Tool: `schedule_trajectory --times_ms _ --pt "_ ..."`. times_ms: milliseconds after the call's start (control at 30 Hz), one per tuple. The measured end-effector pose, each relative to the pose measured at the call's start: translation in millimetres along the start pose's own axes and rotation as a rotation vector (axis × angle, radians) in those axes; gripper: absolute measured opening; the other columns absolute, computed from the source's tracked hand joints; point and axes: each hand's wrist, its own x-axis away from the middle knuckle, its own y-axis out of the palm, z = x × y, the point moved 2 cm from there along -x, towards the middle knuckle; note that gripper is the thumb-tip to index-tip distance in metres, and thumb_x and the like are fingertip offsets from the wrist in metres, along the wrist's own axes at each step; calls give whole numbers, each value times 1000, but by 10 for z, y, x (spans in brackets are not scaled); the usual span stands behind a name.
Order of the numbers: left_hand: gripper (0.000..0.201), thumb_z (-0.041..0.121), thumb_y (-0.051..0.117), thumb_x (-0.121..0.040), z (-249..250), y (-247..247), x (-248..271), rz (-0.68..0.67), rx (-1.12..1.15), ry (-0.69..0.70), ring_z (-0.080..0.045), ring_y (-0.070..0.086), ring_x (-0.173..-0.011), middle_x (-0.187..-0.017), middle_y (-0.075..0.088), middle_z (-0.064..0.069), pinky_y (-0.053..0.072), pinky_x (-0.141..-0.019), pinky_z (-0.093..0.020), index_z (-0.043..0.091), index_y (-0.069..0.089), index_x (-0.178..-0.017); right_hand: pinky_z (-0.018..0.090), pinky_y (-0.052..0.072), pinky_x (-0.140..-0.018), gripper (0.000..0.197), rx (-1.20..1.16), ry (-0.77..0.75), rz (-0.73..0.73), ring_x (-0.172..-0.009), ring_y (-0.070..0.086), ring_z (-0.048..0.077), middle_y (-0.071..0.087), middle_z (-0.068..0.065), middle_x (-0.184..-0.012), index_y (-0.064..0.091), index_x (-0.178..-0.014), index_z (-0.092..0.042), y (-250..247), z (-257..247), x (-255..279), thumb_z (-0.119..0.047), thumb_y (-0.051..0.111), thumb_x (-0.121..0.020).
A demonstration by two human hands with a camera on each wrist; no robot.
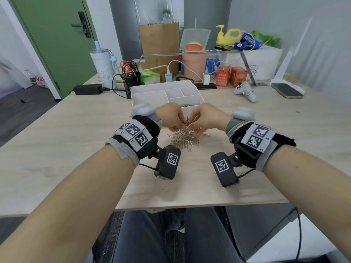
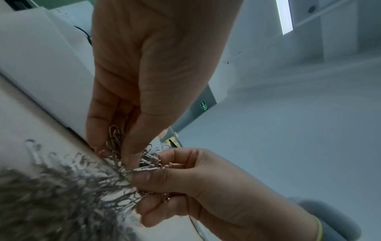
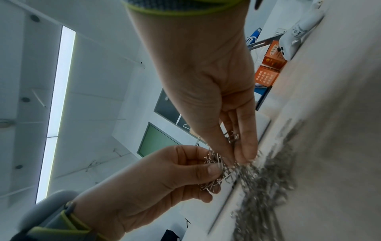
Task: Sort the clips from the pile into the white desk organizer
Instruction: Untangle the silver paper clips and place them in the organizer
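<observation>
A pile of silver paper clips (image 1: 185, 139) lies on the wooden desk, just in front of the white desk organizer (image 1: 152, 92). My left hand (image 1: 175, 123) and right hand (image 1: 195, 122) meet above the pile's far edge. Each pinches a tangled bunch of clips (image 1: 189, 121) between thumb and fingers. In the left wrist view my left hand (image 2: 115, 151) holds clips (image 2: 115, 137) over the blurred pile (image 2: 62, 187), and the right hand (image 2: 148, 172) grips clips beside it. In the right wrist view the right hand (image 3: 237, 156) and left hand (image 3: 214, 172) hold linked clips (image 3: 214, 160). Some clips (image 1: 187, 105) lie in the organizer's near right compartment.
Behind the organizer stand a black mesh pen cup (image 1: 131, 77), a white tumbler (image 1: 101, 67), chargers with cables, a peach bin (image 1: 193, 61) and orange boxes (image 1: 230, 75). A white controller (image 1: 246, 91) and a phone (image 1: 286, 90) lie at the right.
</observation>
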Motion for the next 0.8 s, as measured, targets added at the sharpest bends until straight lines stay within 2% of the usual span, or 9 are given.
schedule_trajectory --times_ms 133,233,300,367,500,600,700,733,800 --pt "21 21 73 -82 50 -85 -17 4 2 16 -7 61 -54 -73 66 -1 52 -69 -15 7 67 -98 34 61 -67 18 -18 -22 14 -56 69 19 70 26 -81 61 -86 -5 -81 -36 -7 0 74 -75" --pt "22 20 74 -81 25 -16 -39 -29 -13 -3 -1 60 -45 -73 66 -1 52 -69 -15 8 67 -98 41 61 -73 20 -11 -7 -26 -69 71 30 70 29 -91 62 -90 -2 -12 12 1 -1 76 -75" --pt "20 20 74 -81 18 -3 -55 -26 -17 -1 1 60 -43 -74 66 0 52 -70 -16 10 67 -97 35 61 -67 24 -23 -2 -30 -61 70 23 69 28 -93 62 -96 2 -8 31 -20 1 75 -75" --pt "21 21 74 -81 28 -44 -84 -22 -18 6 -5 62 -52 -72 66 0 53 -75 -18 8 69 -97 31 61 -63 25 -36 -8 -29 -51 67 15 68 28 -90 61 -97 4 -57 10 -61 3 74 -76" --pt "23 20 76 -79 74 -229 -190 45 -1 27 -6 62 -53 -68 66 1 57 -80 -26 4 72 -95 29 60 -59 27 -38 -18 -6 -46 65 13 66 24 -80 61 -102 11 -259 -112 -174 8 70 -77" --pt "20 19 75 -81 102 -384 -283 85 53 45 -1 61 -46 -70 68 -2 58 -71 -21 5 71 -94 25 60 -58 26 -15 -47 7 -48 66 11 67 20 -80 63 -102 10 -432 -225 -263 5 70 -78" --pt "18 19 74 -81 145 -530 -380 120 65 49 -12 64 -61 -78 69 -7 57 -79 -26 8 70 -94 25 60 -59 25 6 -60 15 -49 67 11 67 16 -74 63 -102 9 -604 -314 -392 4 71 -78" --pt "16 19 74 -81 155 -575 -421 135 57 52 -11 64 -60 -77 69 -6 57 -79 -26 9 69 -93 27 61 -62 26 23 -61 22 -51 68 13 67 15 -74 63 -102 9 -656 -340 -440 3 71 -78" --pt "8 18 73 -82 156 -638 -530 143 74 46 0 63 -47 -70 67 0 56 -68 -16 13 68 -85 29 60 -65 25 59 -53 36 -53 68 14 68 15 -74 63 -102 7 -744 -375 -563 3 70 -79"
